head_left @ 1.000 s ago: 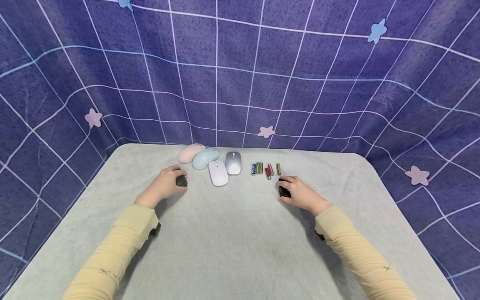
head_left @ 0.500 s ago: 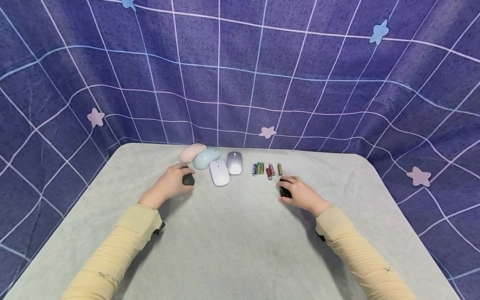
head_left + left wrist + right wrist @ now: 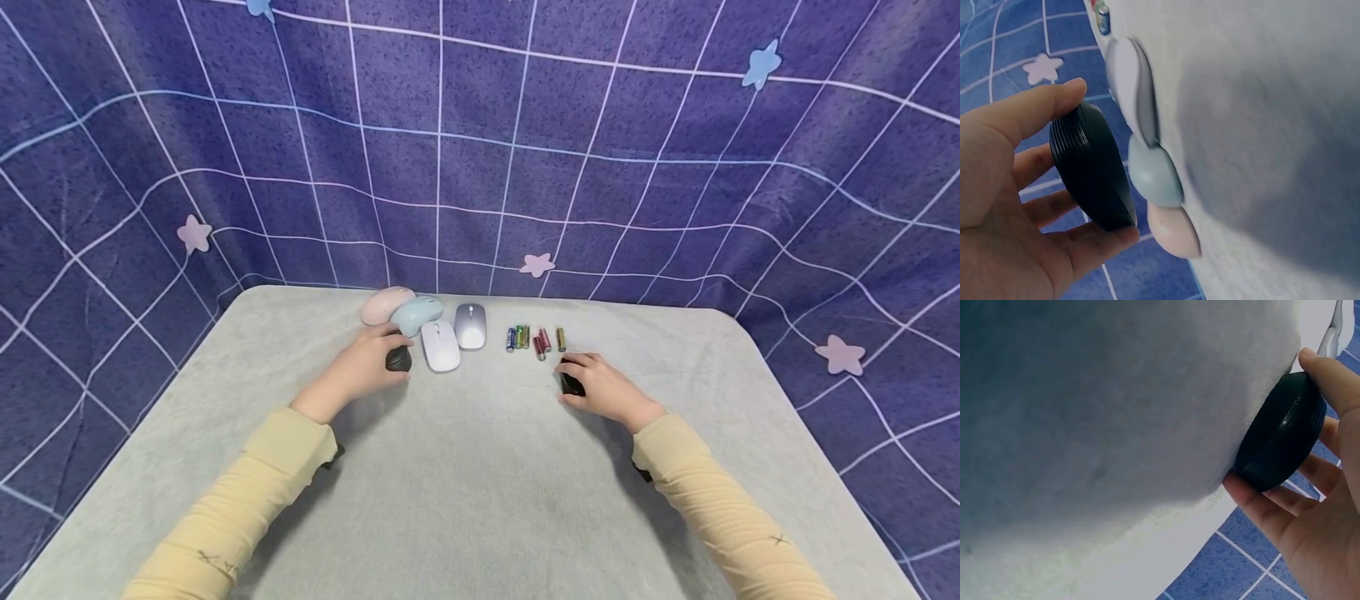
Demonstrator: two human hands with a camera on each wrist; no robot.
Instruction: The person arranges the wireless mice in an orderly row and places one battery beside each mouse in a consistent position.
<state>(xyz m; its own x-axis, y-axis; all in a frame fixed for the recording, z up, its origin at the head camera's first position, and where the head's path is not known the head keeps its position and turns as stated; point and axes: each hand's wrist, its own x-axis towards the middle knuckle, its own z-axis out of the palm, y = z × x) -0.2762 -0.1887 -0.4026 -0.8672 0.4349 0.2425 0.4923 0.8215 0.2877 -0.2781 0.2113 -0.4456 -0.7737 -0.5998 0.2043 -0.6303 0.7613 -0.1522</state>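
My left hand (image 3: 362, 367) grips a black computer mouse (image 3: 399, 359) by its sides, just left of a white mouse (image 3: 441, 348). In the left wrist view this black mouse (image 3: 1092, 165) shows ribbed sides, pinched between thumb and fingers and raised off the table. On the right, my right hand (image 3: 606, 389) holds a second black mouse (image 3: 572, 384) in front of the batteries. In the right wrist view that mouse (image 3: 1282, 434) sits between the thumb and the fingers, one fingertip right at the tabletop; part of it is hidden by the hand in the head view.
Behind the left hand lie a pink mouse (image 3: 385, 305) and a light blue mouse (image 3: 417, 315), with a grey mouse (image 3: 470, 327) beside the white one. Several batteries, including a blue one (image 3: 511, 340) and a gold one (image 3: 561, 339), lie along the back. A blue curtain (image 3: 480, 167) hangs behind.
My left hand has carried its black mouse to the right, closer to the white mouse. The right hand has stayed in place on its own mouse.
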